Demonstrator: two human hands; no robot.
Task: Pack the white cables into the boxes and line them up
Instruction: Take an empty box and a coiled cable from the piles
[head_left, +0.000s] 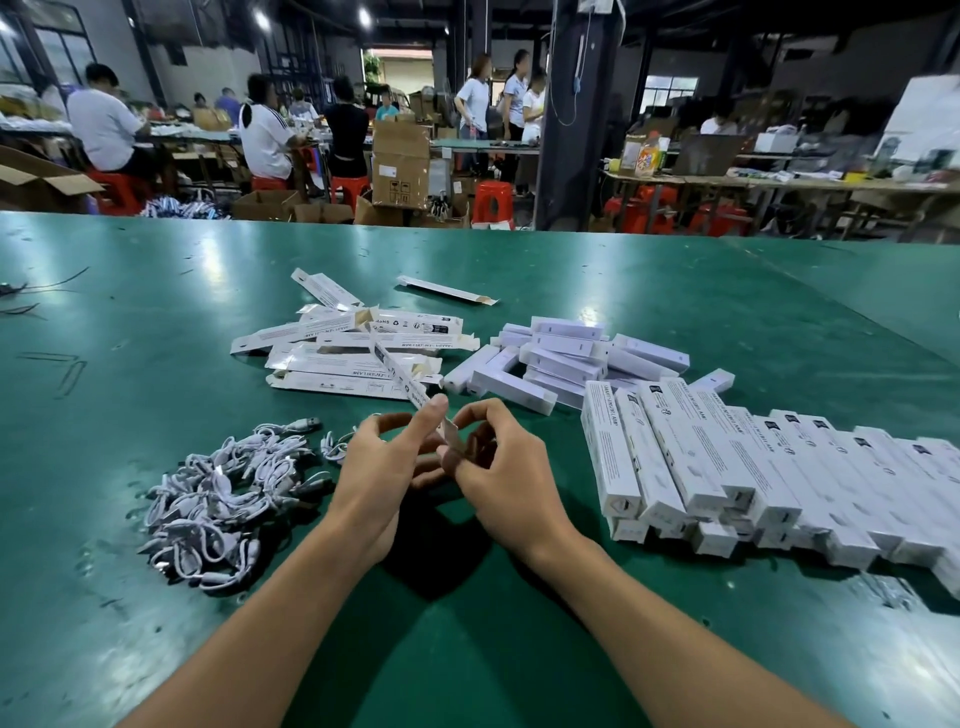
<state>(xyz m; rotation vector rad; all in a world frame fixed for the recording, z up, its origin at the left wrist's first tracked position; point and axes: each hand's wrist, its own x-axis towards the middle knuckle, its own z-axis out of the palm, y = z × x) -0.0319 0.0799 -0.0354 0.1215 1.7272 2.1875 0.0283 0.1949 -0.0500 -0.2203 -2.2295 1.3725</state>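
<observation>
Overhead lamps glare on the green table (156, 322), background people blur, and edges bend from wide-angle distortion.

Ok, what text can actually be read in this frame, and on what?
"SMART SENSOR LAMP", apparently: side of the packed boxes; upside down on the flat boxes.
"RoHS", upside down: on one flat box.
Fine print on the boxes and the cardboard carton label: too small to read.

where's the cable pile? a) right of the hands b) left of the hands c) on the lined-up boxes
b: the cables lie heaped left of the left hand, which with the right hand holds a flat box; the lined-up boxes are on the right.
</observation>
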